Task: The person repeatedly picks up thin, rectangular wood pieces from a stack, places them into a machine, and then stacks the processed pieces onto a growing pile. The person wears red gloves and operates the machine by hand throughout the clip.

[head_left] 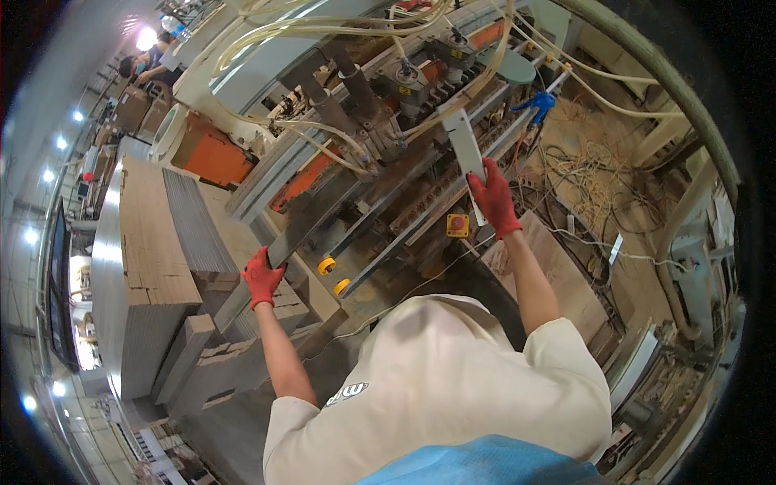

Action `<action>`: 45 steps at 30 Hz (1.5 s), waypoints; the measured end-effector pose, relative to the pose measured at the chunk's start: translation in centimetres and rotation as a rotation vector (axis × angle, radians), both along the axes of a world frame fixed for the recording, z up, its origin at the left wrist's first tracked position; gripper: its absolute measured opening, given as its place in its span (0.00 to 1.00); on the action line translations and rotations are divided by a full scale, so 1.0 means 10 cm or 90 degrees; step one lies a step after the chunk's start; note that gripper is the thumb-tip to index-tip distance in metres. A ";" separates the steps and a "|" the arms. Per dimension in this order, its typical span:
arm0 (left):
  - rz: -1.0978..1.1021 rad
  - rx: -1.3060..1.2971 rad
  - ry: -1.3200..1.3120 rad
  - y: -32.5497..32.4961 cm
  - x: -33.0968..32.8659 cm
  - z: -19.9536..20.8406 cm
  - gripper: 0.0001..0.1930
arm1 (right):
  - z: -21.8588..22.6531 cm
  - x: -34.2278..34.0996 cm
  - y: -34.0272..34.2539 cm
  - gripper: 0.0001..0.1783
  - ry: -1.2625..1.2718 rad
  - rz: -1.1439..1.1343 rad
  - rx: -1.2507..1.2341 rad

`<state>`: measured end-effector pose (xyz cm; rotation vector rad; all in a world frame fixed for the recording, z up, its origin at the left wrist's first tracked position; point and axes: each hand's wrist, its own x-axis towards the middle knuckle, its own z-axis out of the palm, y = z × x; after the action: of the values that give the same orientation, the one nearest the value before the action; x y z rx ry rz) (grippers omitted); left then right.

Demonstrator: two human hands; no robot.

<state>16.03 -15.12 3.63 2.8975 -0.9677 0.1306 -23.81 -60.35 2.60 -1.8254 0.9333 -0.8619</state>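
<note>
I saw the right hand (495, 200), in red knit, with its grip wrapped on a flat white strip (463, 144) stretching forward and slightly left, long axis nearly fore-aft; the left hand (263, 280), farther away, met a grey panel (309, 224), though I couldn't tell whether that grip had closed; round yellow caps (326, 266) lay between.

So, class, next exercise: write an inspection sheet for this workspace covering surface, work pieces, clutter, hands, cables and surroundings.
Surface: metal rails with yellow end caps.
Work pieces: pale strip in the right hand; grey strip at the left hand.
Clutter: tangled strands on the floor, right.
Hands: both red-gloved; right grips its strip; left's grip unclear.
Cables: pale hoses across the machine; white cable at right.
Surroundings: stacked panels at left; red button on a yellow box; another person, upper left.
</note>
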 end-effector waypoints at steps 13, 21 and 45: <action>0.097 -0.054 -0.104 0.50 -1.79 0.13 0.33 | 0.20 0.04 0.10 0.35 -0.035 -0.005 -0.106; 0.224 -0.067 -0.576 1.13 -3.60 -0.12 0.27 | 0.27 0.32 1.79 0.47 -0.264 0.186 0.727; 1.246 -0.214 -0.122 1.68 -9.03 -1.22 0.36 | -0.41 0.75 4.13 0.28 0.138 0.937 0.182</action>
<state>-74.28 1.72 -8.55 2.2660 1.8113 0.5301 -16.29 -19.06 -1.53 -1.7595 -0.2983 0.3779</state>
